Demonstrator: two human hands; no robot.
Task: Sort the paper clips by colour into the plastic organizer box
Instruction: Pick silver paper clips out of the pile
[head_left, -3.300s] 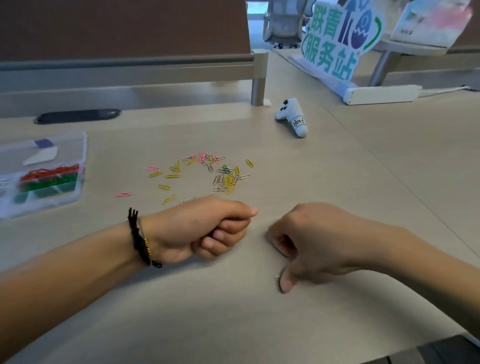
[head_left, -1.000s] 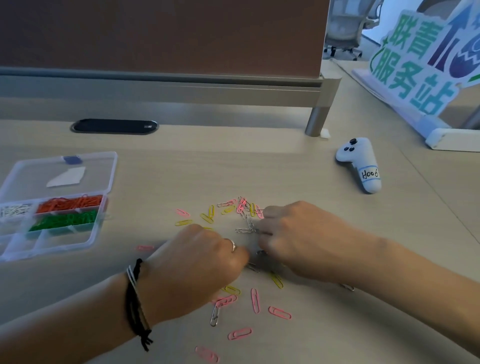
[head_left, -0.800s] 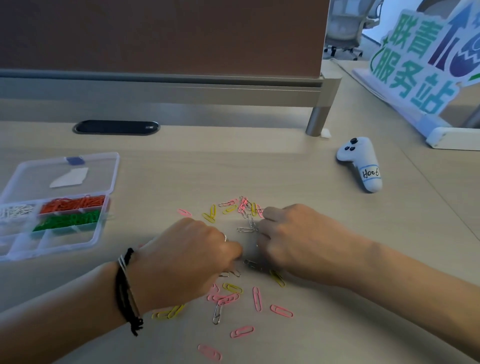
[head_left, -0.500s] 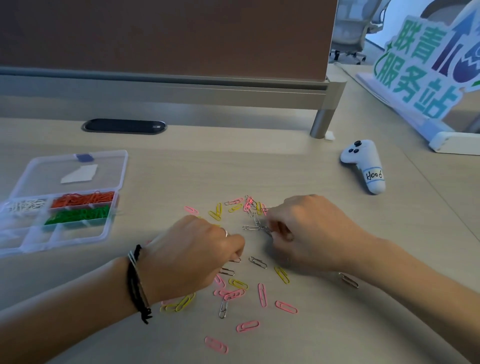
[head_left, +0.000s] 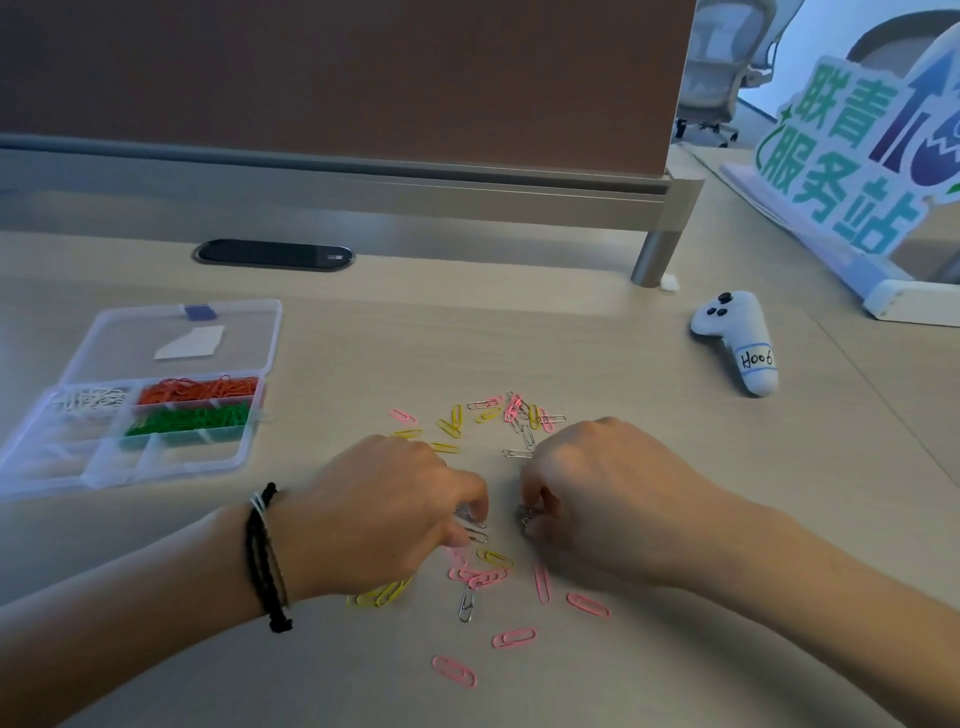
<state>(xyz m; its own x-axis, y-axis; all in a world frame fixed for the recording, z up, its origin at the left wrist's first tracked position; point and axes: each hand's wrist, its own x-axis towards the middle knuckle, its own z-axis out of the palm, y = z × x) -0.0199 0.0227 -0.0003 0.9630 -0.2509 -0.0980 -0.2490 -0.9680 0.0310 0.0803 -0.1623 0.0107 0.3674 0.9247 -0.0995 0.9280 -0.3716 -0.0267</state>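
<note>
Two hands (head_left: 395, 512) (head_left: 602, 493) amid loose paper clips (head_left: 470, 577), organizer box (head_left: 62, 470) well left.

pink, yellow, silver paper clips (head_left: 540, 582), clear organizer box (head_left: 171, 470)

Bare forearms; black braided cord bracelet (head_left: 265, 558) on left wrist

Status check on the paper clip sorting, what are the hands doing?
Left hand and right hand each pinching silver clips. Pink, yellow, silver clips loose on desk. Box open: white, orange, green sorted. Nothing blocking.
</note>
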